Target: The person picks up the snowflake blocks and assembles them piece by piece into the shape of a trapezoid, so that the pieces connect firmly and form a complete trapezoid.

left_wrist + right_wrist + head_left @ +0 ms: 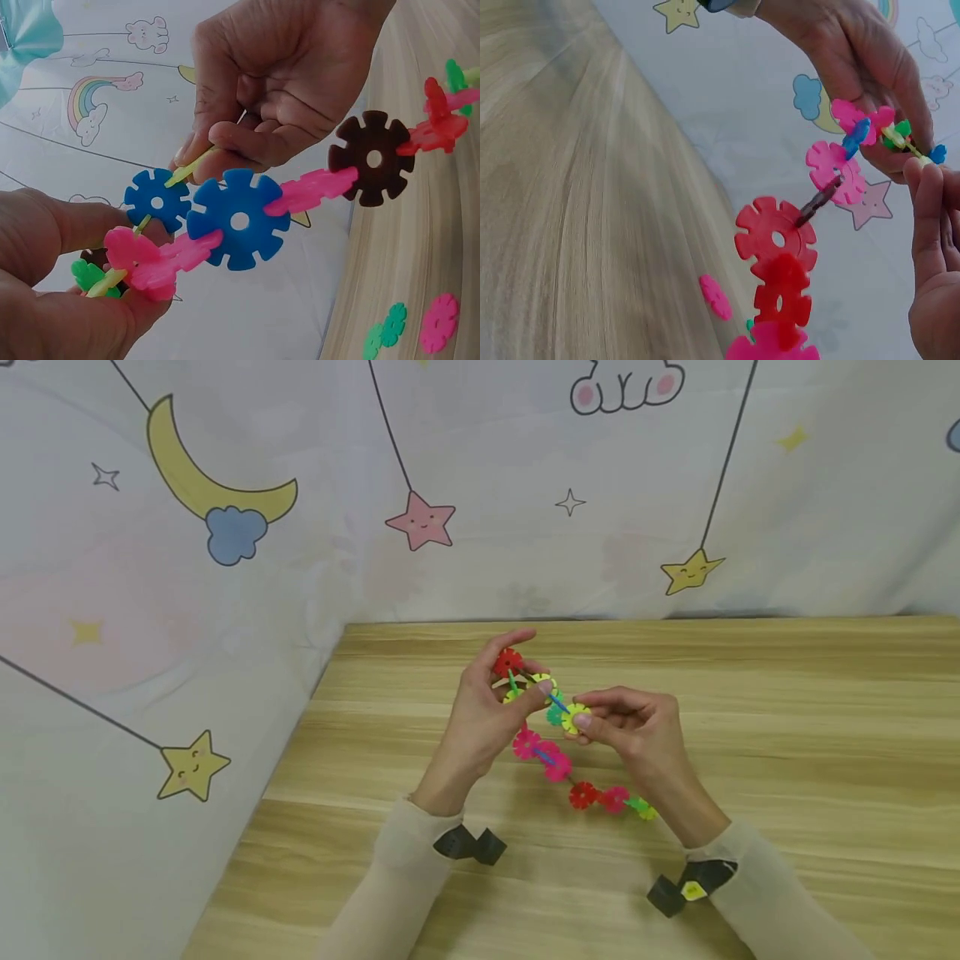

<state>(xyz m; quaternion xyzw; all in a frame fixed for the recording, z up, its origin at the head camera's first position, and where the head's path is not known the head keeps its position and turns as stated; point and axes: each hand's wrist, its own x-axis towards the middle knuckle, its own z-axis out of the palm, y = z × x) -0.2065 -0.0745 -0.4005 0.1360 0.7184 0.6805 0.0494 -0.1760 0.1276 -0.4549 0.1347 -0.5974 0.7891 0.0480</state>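
A chain of slotted plastic flower discs (pixel 582 795) loops down from my left hand (pixel 480 718) and trails to the right. Thumb and fingers of the left hand pinch the chain at its upper end, near a red disc (pixel 507 662). My right hand (pixel 645 731) pinches a yellow disc (pixel 576 718) between thumb and fingertips. In the left wrist view, that yellow disc (pixel 187 169) meets a blue disc (pixel 154 199) beside the left fingers. A larger-looking blue disc (pixel 238 219) and a brown disc (pixel 372 159) belong to the hanging part. Fingers partly hide the joint.
A wood-grain table (pixel 337 860) lies under both hands. Loose pink (pixel 439 322) and teal (pixel 394 324) discs rest on it in the left wrist view. A printed white cloth (pixel 487 568) hangs behind and at the left. Each sleeve carries a black wrist camera (pixel 666 895).
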